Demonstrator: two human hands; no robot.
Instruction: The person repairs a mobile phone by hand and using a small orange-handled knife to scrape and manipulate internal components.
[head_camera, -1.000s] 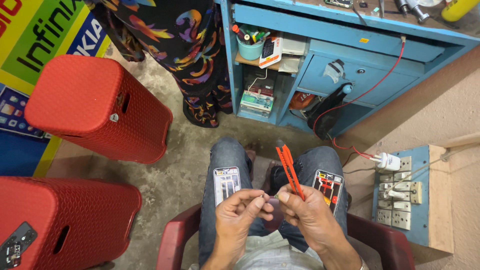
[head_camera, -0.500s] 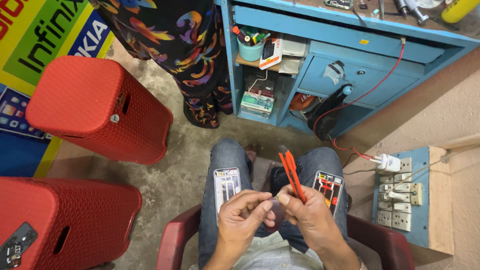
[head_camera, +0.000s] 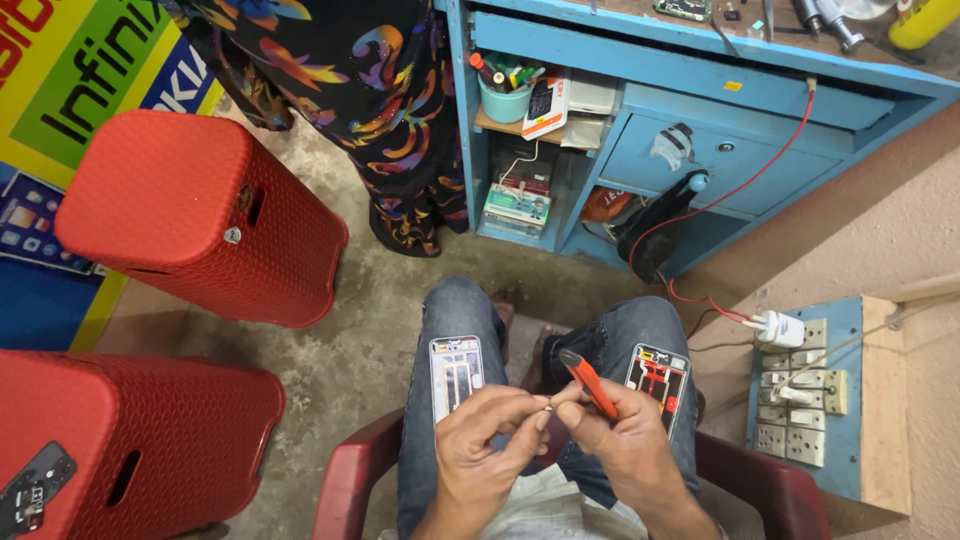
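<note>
I sit on a red plastic chair (head_camera: 340, 490) with my knees apart. My left hand (head_camera: 485, 435) and my right hand (head_camera: 610, 435) meet over my lap, pinching a tiny metal part (head_camera: 549, 407) between their fingertips. The right hand also grips an orange tool (head_camera: 588, 385), a pair of tweezers or a small screwdriver, slanting up and left. An opened phone (head_camera: 455, 375) lies on my left thigh. A second opened phone (head_camera: 657, 378) lies on my right thigh, beside the right hand.
Two red plastic stools (head_camera: 200, 215) (head_camera: 130, 450) stand at the left. A blue workbench (head_camera: 680, 110) with shelves, a drawer and a red cable is ahead. A person in a patterned dark garment (head_camera: 350, 90) stands beside it. A blue socket board (head_camera: 800, 395) with chargers is at right.
The orange tool has tilted lower and its tip has come down toward my fingertips. Both hands stay together over my lap.
</note>
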